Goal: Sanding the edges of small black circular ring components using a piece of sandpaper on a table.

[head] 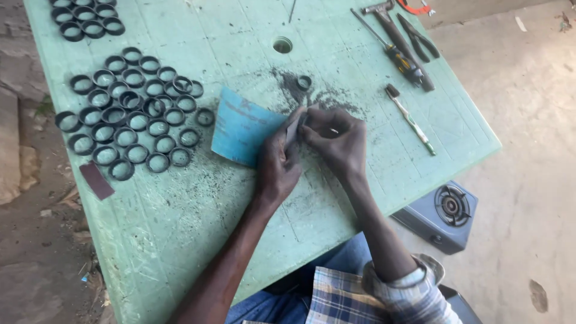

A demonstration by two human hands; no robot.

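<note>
Nearest, both hands meet over the green table (180,228). The left hand (277,163) is pinched shut on a small strip of sandpaper (292,129). The right hand (335,139) is closed around a small dark ring (304,119), mostly hidden by the fingers, pressed against that strip. With so little of the ring exposed, it could slip out of the grip and roll off the table edge, or the strip could scrape a fingertip instead.

Just left of the hands, touching the left thumb side, lies a blue sheet (241,131); an elbow sweep could drag it into the rows of black rings (133,117) further left and scatter them.

Beyond the hands, one loose ring (304,82) sits in dark dust. Right of it lie a toothbrush (410,118), then a screwdriver (393,51) and pliers (418,37), well apart.
</note>
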